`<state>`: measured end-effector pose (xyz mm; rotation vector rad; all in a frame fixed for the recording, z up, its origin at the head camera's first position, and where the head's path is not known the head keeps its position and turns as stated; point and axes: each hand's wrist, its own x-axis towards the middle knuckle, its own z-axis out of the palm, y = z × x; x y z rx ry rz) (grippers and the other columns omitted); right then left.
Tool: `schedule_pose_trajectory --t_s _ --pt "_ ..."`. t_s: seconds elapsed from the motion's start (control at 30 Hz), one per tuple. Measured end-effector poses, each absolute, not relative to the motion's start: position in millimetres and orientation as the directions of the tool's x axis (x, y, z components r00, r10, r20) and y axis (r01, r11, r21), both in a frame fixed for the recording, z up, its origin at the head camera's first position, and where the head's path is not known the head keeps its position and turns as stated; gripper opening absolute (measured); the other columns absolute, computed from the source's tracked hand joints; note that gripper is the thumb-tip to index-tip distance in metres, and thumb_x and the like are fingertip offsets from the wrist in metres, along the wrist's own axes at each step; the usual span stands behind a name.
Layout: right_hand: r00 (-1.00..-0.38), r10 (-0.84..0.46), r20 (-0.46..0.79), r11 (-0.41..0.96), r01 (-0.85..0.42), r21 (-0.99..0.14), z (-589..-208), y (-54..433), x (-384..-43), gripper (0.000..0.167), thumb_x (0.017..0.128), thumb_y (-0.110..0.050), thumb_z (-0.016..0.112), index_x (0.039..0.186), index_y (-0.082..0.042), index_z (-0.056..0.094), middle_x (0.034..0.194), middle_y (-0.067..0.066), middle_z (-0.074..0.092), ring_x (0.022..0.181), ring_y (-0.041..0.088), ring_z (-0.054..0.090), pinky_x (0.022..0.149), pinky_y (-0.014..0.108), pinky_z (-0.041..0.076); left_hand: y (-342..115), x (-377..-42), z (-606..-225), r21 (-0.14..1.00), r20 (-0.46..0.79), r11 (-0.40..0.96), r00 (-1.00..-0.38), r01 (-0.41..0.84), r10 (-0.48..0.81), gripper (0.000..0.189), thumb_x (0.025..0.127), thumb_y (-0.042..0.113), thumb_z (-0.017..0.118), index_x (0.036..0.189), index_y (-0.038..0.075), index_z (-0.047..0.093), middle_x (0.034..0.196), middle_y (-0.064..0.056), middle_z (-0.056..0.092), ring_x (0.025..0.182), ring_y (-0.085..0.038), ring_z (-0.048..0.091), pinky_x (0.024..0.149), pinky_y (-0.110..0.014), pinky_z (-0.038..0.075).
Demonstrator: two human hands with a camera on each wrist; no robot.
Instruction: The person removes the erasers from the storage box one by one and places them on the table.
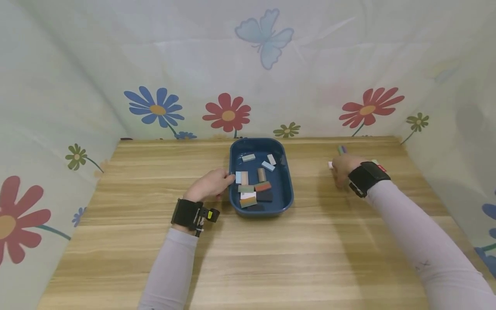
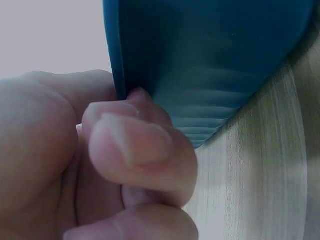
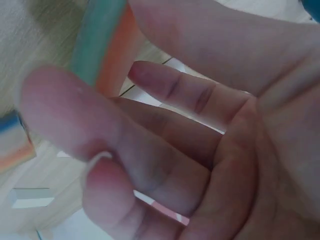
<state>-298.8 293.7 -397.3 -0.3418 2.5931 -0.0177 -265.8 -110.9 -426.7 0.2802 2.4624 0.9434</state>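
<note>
My left hand (image 1: pixel 209 185) grips the left rim of a dark blue plastic basin (image 1: pixel 289 189), thumb at the edge and curled fingers against the outer wall. The left wrist view shows this basin wall (image 2: pixel 210 55) close by the fingers. Inside the basin lie several small rectangular blocks, among them a red one (image 1: pixel 263 186) and a light blue one (image 1: pixel 268 166). Right of the basin, low over the table, is my right hand (image 1: pixel 344 168). In the right wrist view it pinches a teal-and-orange block (image 3: pixel 102 45) between thumb and index finger; part of the block is hidden.
More blocks lie around the right hand: a green-and-purple one (image 1: pixel 342 150) behind it, a pale one (image 3: pixel 31 197) and a blue, white and orange one (image 3: pixel 15 142). The wood-grain table (image 1: pixel 248 262) meets a flower-printed curtain (image 1: pixel 310 94) at the back and sides.
</note>
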Motion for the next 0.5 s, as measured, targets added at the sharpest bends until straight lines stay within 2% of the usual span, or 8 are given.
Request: schedule_pose_trajectory --t_s 0.27,0.5 --pt "-0.838 -0.242 -0.489 0.969 -0.185 -0.163 -401.8 299.9 -299.8 0.028 0.073 -0.014 0.082 0.084 -0.004 0.059 0.083 0.009 0.055 0.074 0.026 0.052 0.059 0.034 0.045 -113.3 -265.2 -426.3 0.674 -0.36 0.739 -0.859 0.029 0.362 0.032 0.103 0.032 0.044 0.085 0.008 0.057 0.062 -0.004 0.051 0.054 -0.026 0.058 0.054 -0.031 0.039" --pt "-0.835 -0.235 -0.497 0.956 -0.106 -0.275 -402.6 312.8 -299.5 0.04 0.079 -0.021 0.082 0.102 0.001 0.057 0.089 0.017 0.054 0.056 0.024 0.058 0.049 0.031 0.048 -113.4 -264.8 -424.2 0.669 -0.356 0.742 -0.86 0.039 0.366 0.031 0.103 0.031 0.045 0.086 0.008 0.057 0.062 -0.004 0.05 0.057 -0.031 0.06 0.055 -0.031 0.039"
